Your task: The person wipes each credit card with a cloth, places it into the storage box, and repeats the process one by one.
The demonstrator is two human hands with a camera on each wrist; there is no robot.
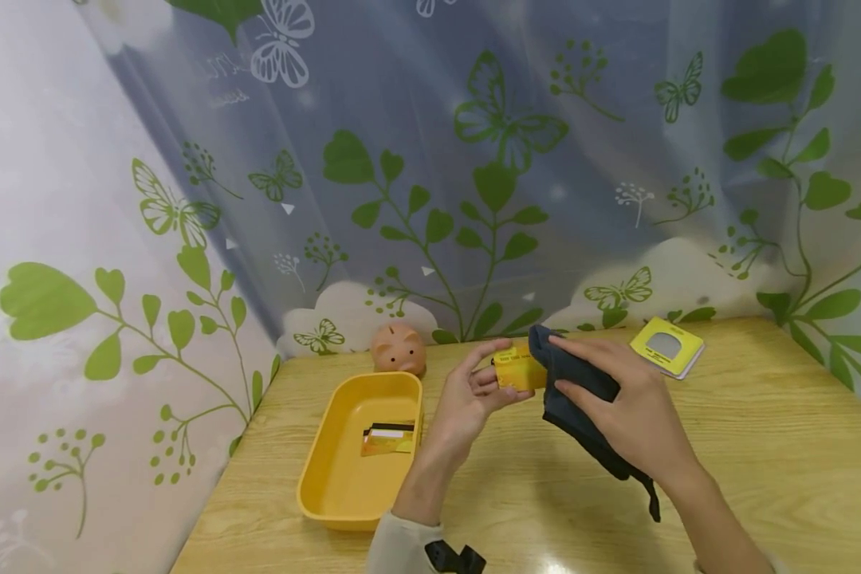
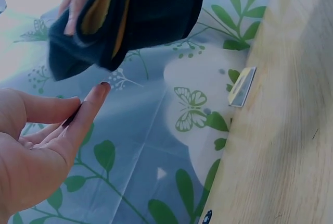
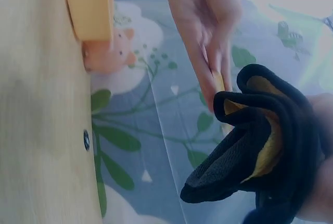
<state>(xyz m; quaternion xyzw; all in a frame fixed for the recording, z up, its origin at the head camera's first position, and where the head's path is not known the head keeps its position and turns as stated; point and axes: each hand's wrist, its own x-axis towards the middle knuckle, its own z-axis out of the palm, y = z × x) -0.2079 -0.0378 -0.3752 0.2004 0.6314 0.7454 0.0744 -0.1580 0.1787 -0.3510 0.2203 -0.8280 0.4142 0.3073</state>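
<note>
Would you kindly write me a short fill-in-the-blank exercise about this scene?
1. The left hand pinches a yellow ____ near the dark pouch that the right hand holds.
2. In the head view, the yellow tray lies to the ____ of the pouch.
3. The figurine behind the tray is shaped like a ____.
Missing words: card; left; pig.

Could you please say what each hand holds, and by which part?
The left hand pinches a yellow card by its end away from the dark pouch; the right hand grips that pouch near its mouth.
</note>
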